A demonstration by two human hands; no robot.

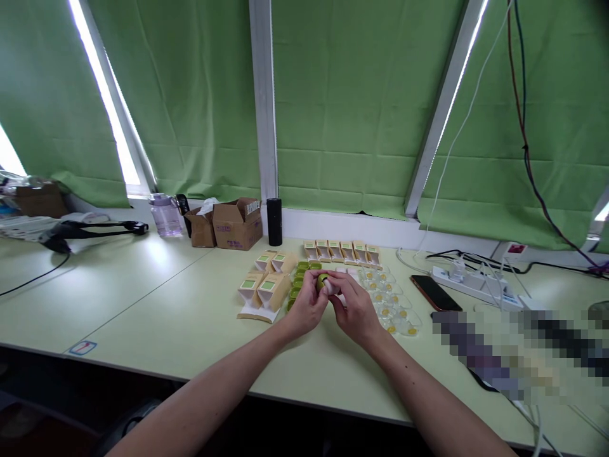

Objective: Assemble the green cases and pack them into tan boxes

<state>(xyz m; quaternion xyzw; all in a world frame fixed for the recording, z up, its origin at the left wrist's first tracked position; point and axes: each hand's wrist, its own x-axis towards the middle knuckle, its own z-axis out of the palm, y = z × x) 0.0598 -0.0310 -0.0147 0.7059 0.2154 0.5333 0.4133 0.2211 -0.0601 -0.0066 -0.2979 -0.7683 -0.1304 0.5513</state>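
Both my hands meet over the middle of the table, fingers curled together. My left hand [308, 303] is closed around a small, rounded green shell [321, 280]. Pinched in my right hand [356, 306] is a small whitish piece [330, 287], which sits against the green shell; whether it is inside, I cannot tell. Several green cups [299, 279] stand in rows just behind my left hand, partly hidden by it. Pale pink pieces [353, 273] lie behind my right hand. To its right are rows of clear plastic shells [402, 303] with yellow spots.
Folded card boxes with green labels [266, 289] stand at left, and another row of card boxes [341, 251] at the back. Cardboard cartons [236, 223], a black cylinder [275, 222] and a lilac jug [166, 216] line the wall. A phone [435, 292] and power strip [476, 287] lie right.
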